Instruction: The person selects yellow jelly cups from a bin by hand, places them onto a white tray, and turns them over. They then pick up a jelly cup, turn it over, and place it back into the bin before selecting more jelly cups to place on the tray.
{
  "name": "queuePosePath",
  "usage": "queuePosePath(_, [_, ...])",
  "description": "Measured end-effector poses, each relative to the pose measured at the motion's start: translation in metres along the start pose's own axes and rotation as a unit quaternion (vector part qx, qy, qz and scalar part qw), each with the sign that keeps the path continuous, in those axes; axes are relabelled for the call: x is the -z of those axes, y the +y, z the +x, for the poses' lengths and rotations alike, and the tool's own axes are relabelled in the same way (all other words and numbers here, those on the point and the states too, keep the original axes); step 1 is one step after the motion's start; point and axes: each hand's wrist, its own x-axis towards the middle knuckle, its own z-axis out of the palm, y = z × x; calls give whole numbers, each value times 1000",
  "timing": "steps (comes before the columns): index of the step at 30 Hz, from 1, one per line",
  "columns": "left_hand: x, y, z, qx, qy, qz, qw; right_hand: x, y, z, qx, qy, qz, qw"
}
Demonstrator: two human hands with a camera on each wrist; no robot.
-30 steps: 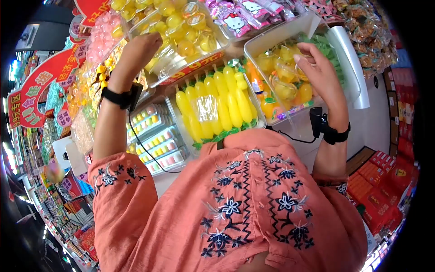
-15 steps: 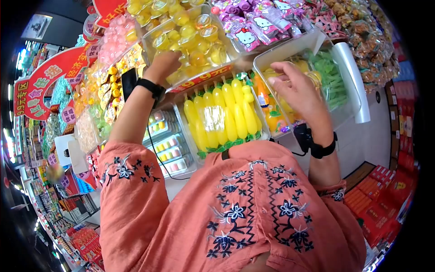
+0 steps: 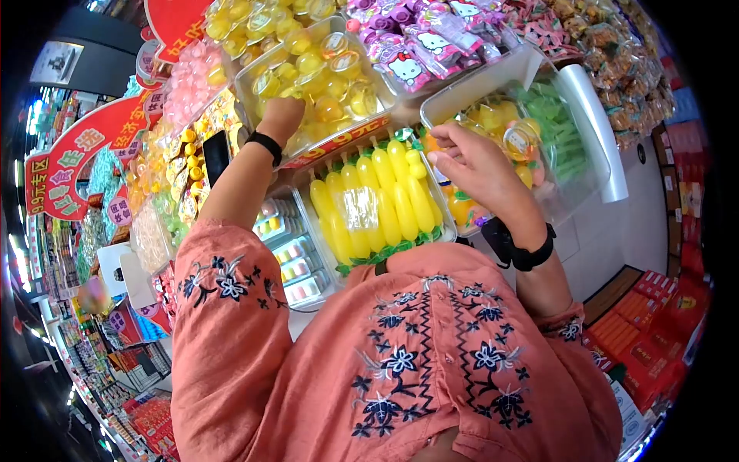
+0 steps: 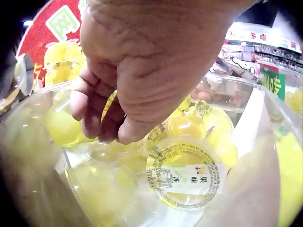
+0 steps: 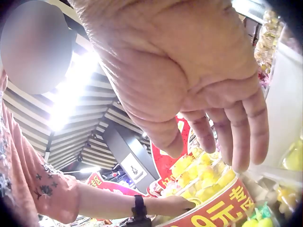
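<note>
Wrist view alone: left hand [image 4: 128, 75] fingers curled among jelly cups [image 4: 184, 175].

The clear plastic tub [image 3: 369, 115] of yellow jelly cups [image 3: 327, 69] sits tilted on the shelf, a red price strip along its front edge. The small round cups lie heaped loosely inside, some on their sides. One cup [image 4: 184, 177], seen up close, lies with its printed foil lid facing up, touching paler cups around it.
</note>
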Motion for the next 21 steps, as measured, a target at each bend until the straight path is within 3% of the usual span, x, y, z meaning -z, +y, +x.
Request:
queuePosePath(8, [23, -21, -15, 42, 43, -141, 988, -3, 5, -3, -6, -7, 17, 1000])
queuePosePath(10, [39, -27, -26, 36, 77, -180, 980, -2, 4, -2, -12, -14, 18, 1000])
queuePosePath(11, [46, -28, -27, 60, 47, -221, 972, -2, 3, -2, -15, -19, 18, 1000])
queuePosePath(15, [92, -32, -47, 62, 112, -275, 953, -6, 3, 2, -6, -28, 13, 1000])
queuePosePath(19, [133, -39, -71, 98, 152, -354, 918, -9, 3, 4, 14, -22, 10, 1000])
queuePosePath(21, [159, -27, -86, 102, 148, -462, 868, -10, 2, 5, 16, -20, 11, 1000])
